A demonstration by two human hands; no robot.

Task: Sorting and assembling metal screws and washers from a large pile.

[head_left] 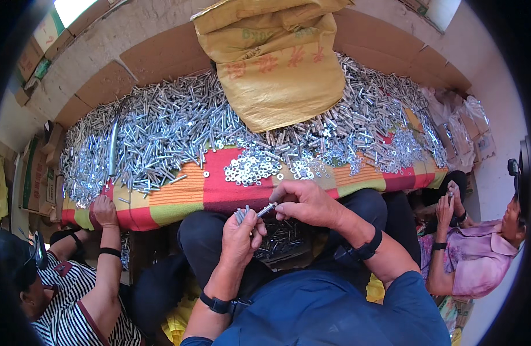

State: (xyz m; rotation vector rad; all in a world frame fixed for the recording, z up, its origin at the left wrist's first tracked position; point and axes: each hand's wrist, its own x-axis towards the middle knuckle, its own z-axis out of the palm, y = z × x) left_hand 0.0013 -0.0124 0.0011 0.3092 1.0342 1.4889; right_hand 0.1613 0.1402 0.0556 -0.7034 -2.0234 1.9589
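Observation:
My left hand (240,237) is closed around several silver metal bolts, their ends poking out past the thumb. One bolt (266,210) points up and to the right from it. At that bolt's far end, the thumb and fingers of my right hand (307,202) are pinched together; any small part between them is too small to make out. Just beyond my hands, a pile of flat washers (251,167) lies on the checked cloth (219,196). Behind it spreads a big heap of bolts (173,118).
A yellow woven sack (283,75) drapes over the heap's middle. Below my hands sits a container of dark metal parts (280,239). Co-workers sit close on both sides: a striped shirt (75,288) at left, a pink shirt (479,256) at right. Cardboard (161,55) lines the back.

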